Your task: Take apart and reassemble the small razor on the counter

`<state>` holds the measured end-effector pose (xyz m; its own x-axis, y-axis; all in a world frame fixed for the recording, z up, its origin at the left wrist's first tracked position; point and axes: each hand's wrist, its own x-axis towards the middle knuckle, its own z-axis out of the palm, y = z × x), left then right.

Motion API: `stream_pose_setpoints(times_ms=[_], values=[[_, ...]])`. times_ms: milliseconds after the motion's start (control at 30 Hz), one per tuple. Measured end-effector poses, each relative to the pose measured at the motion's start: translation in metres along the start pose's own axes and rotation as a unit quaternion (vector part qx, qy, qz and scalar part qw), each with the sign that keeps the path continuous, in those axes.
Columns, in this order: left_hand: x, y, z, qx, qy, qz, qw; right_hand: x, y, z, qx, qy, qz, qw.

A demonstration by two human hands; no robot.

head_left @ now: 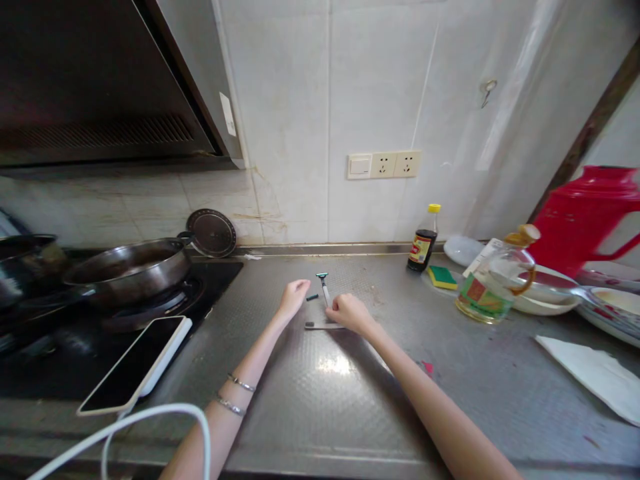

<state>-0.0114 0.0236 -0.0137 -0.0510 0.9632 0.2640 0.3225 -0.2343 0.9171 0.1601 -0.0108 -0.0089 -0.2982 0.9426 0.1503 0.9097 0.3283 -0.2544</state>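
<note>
My right hand (351,312) is closed on the handle of a razor (325,288), whose head points away toward the wall. Just left of it, my left hand (293,299) has its fingers curled together; whether anything is inside them is hidden. Between the two hands is a small dark cap-like piece (313,297). A toothbrush (320,326) with a dark bristle end lies crosswise on the metal counter (300,413), its right end partly hidden by my right hand.
To the left are a phone (137,360) with a white cable (150,408), a pan (133,270) on the black stove and a round dark lid (211,233). On the right stand a sauce bottle (423,243), a sponge (442,277), a glass oil jug (487,293) and a red thermos (583,220).
</note>
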Motion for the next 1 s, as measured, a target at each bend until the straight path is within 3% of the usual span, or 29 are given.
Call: stream_pose_setpoints(times_ms=[267,433,733,1000], values=[[-0.001,-0.023,-0.007,0.231,-0.045,0.014,0.972,0.000,-0.001,0.004,-0.013,-0.019,0.034,0.999],[0.000,-0.032,-0.007,0.266,-0.025,0.010,0.964,0.001,-0.001,0.005,-0.016,-0.029,0.048,0.998],[-0.003,-0.031,-0.010,0.275,-0.022,0.008,0.961,-0.001,-0.003,0.003,-0.029,-0.031,0.035,0.998],[-0.005,-0.027,-0.002,0.391,-0.029,0.047,0.919,0.000,0.005,-0.011,-0.011,0.007,0.078,0.997]])
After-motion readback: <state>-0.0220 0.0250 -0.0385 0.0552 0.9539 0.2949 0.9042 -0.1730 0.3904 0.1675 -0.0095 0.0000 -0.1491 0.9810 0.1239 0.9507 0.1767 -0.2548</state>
